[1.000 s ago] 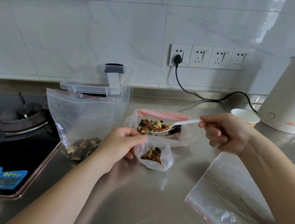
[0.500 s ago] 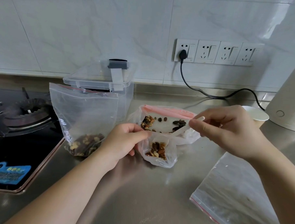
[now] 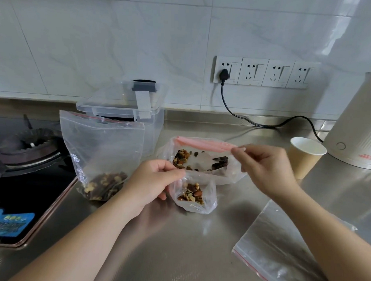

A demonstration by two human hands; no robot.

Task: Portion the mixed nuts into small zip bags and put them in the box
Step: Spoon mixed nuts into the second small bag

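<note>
A small zip bag (image 3: 195, 201) with a little heap of mixed nuts stands on the steel counter, and my left hand (image 3: 152, 181) pinches its top edge. Right behind it lies the large nut bag (image 3: 203, 160) with a pink zip strip, its mouth open. My right hand (image 3: 266, 167) pinches the handle of a white spoon (image 3: 200, 162) whose bowl lies inside that bag among the nuts. A bigger zip bag (image 3: 101, 151) with nuts at its bottom stands upright to the left. The clear plastic box (image 3: 153, 126), lid on top, stands behind it.
Empty zip bags (image 3: 281, 253) lie flat at the front right. A paper cup (image 3: 306, 159) and a white kettle (image 3: 359, 126) with a black cable stand at the right. A gas hob (image 3: 20, 154) fills the left side.
The spoon, loaded with nuts over the large bag a second ago, has emptied and gone back down into the large bag. The small bag holds more nuts. My left hand kept its hold.
</note>
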